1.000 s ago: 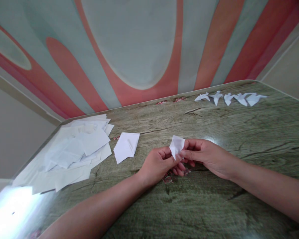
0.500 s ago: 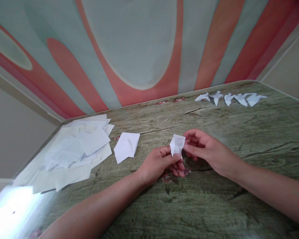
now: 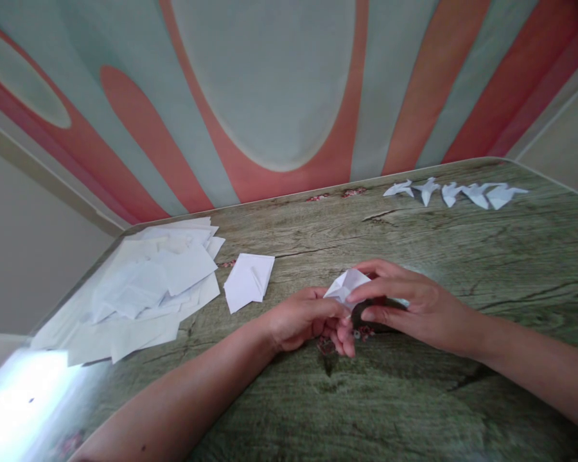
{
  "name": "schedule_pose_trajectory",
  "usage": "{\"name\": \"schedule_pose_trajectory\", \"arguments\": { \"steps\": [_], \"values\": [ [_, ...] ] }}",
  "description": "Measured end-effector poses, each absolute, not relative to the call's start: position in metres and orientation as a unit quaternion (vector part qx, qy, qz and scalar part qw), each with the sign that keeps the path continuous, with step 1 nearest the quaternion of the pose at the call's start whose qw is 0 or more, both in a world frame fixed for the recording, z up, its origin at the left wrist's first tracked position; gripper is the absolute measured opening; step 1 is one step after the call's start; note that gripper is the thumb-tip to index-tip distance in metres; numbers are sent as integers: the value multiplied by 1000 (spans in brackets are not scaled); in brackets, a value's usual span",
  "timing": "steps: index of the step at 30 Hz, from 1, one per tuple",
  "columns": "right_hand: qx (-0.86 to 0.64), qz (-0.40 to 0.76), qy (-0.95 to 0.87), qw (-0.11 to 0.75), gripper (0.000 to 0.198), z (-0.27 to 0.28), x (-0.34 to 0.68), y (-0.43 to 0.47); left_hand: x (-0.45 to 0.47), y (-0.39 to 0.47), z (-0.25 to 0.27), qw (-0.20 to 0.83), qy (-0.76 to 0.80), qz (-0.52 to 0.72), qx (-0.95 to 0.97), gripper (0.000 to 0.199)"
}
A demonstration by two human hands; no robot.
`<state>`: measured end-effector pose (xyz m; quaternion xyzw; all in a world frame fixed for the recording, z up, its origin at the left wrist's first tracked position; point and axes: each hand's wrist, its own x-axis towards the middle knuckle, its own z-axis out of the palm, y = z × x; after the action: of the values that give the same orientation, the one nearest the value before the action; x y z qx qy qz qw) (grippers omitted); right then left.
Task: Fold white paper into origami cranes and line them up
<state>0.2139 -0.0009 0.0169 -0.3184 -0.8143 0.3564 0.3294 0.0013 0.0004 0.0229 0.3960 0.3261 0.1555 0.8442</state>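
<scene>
Between my hands, just above the table, is a small folded piece of white paper (image 3: 343,284) with creases across its face. My left hand (image 3: 301,319) pinches its lower edge, thumb on top and the other fingers curled beneath. On the right side, my right hand (image 3: 404,301) has its index and middle fingers against the paper's upper and right edge, its thumb held apart below. Part of the paper is hidden by the fingers. Left of my hands lies a small stack of folded or cut white paper (image 3: 247,280).
A large, loose pile of white paper sheets (image 3: 173,269) covers the table's left side. Several folded white paper birds (image 3: 453,192) stand in a row at the back right. The wood-patterned table (image 3: 289,398) meets a striped wall (image 3: 289,77) at its far edge.
The folded paper has tilted over and spread wider. My right hand has shifted from pinching its right edge to laying fingers over its top, thumb moved away below.
</scene>
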Motion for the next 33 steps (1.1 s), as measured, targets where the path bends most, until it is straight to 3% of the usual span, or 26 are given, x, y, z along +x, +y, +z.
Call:
{"name": "schedule_pose_trajectory", "arguments": {
  "steps": [3,11,20,33],
  "values": [
    [-330,356,-814,319,10,14,209,-2,3,0,23,840,335,143,402,14],
    [-375,261,-824,336,9,10,211,-3,6,-4,19,801,379,221,407,21],
    [-385,284,-808,343,6,11,208,-2,15,-14,27,654,489,278,505,21],
    [-397,295,-799,341,6,12,206,-5,10,-8,22,753,433,235,436,18]
  ]
}}
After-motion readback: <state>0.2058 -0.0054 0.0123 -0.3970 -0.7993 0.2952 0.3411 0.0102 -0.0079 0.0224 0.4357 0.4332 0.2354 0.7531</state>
